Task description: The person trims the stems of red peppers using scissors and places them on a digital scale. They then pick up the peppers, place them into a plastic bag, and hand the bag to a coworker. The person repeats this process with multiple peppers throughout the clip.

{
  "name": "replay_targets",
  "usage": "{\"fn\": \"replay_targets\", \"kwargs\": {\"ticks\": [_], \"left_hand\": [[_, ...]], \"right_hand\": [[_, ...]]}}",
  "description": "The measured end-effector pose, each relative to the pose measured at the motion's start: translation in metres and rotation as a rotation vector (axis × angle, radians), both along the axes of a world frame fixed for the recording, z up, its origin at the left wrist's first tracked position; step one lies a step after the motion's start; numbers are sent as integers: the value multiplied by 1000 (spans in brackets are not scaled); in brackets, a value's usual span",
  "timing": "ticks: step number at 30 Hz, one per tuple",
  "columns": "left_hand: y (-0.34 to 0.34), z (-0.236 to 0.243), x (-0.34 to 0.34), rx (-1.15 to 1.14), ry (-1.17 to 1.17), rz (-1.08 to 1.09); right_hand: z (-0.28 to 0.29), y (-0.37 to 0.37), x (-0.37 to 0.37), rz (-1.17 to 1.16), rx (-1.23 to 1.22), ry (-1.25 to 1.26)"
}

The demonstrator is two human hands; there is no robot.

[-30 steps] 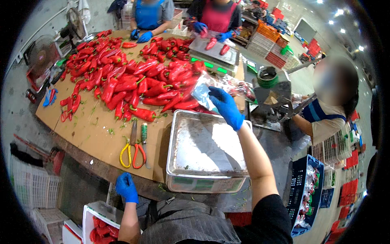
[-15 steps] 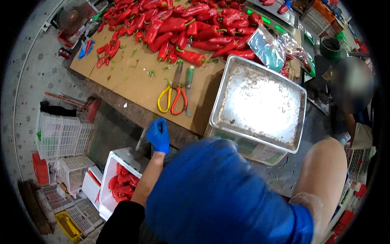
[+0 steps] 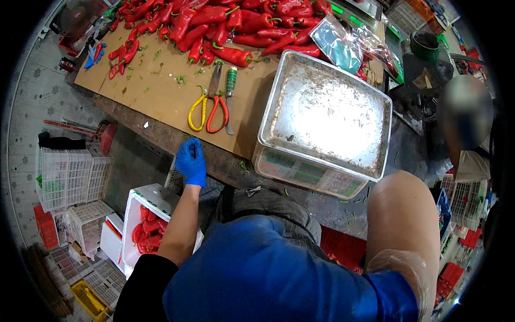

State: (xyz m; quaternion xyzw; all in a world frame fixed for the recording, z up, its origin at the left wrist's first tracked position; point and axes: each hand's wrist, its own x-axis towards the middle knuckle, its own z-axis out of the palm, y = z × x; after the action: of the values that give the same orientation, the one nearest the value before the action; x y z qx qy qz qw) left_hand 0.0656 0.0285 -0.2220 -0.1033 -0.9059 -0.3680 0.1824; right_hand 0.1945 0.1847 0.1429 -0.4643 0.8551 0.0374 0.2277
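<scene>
My left hand [image 3: 190, 163], in a blue glove, is closed by the table's front edge, below the yellow-and-red handled scissors [image 3: 213, 102] and green-handled knife [image 3: 230, 86]; whatever it may hold is hidden. My right hand [image 3: 268, 273] is raised very close to the camera, filling the bottom middle with blue glove; its fingers cannot be made out. Beyond it, an empty, stained metal tray [image 3: 322, 112] rests on a translucent bin [image 3: 306, 174]. A silvery plastic bag [image 3: 335, 45] lies behind the tray, against a large heap of red peppers [image 3: 225, 24].
A white foam box of peppers [image 3: 147, 228] stands low at left, near stacked plastic crates [image 3: 72, 177]. A scale [image 3: 357, 11] is at the back. A co-worker [image 3: 464, 112] is at the right beside a dark metal device [image 3: 426, 75]. More crates [image 3: 464, 204] line the right side.
My right hand has let go of the silvery bag and swung back from over the tray to close before the camera. The view has tilted downward. My left hand stays closed near the table edge.
</scene>
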Motion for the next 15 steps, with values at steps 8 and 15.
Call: {"fn": "replay_targets", "kwargs": {"ticks": [8, 15], "left_hand": [[0, 8, 5, 123, -91, -2], [4, 12, -1, 56, -103, -10]], "right_hand": [[-16, 9, -5, -55, -133, -238], [-186, 23, -47, -562, -1000, -490]]}}
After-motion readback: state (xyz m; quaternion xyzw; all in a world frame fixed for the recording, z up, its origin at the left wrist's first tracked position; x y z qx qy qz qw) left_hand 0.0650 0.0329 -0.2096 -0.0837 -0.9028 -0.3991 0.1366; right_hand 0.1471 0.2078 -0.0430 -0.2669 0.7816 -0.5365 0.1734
